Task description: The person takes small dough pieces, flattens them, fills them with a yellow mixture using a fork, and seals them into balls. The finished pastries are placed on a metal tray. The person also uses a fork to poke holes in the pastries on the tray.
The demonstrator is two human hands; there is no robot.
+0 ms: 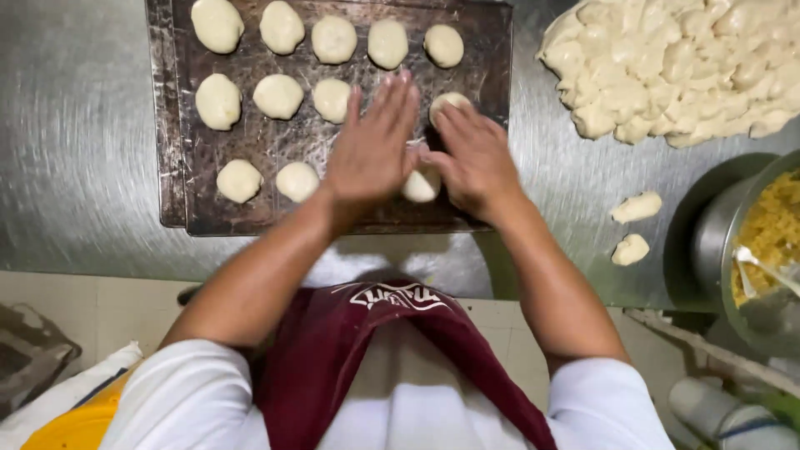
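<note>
Head view: panning step under way. Left hand (372, 142) lies flat, fingers open, gripping nothing, over the dark baking tray (492, 75). Right hand (475, 158) rests palm-down by a dough round (422, 185) at the tray's near edge; whether it grips is unclear. Next move likely needs a loose piece (637, 206) from right of the tray. Count: thirteen rounds visible on tray, two loose pieces, one dough heap (675, 67), one filling bowl (771, 242).
</note>
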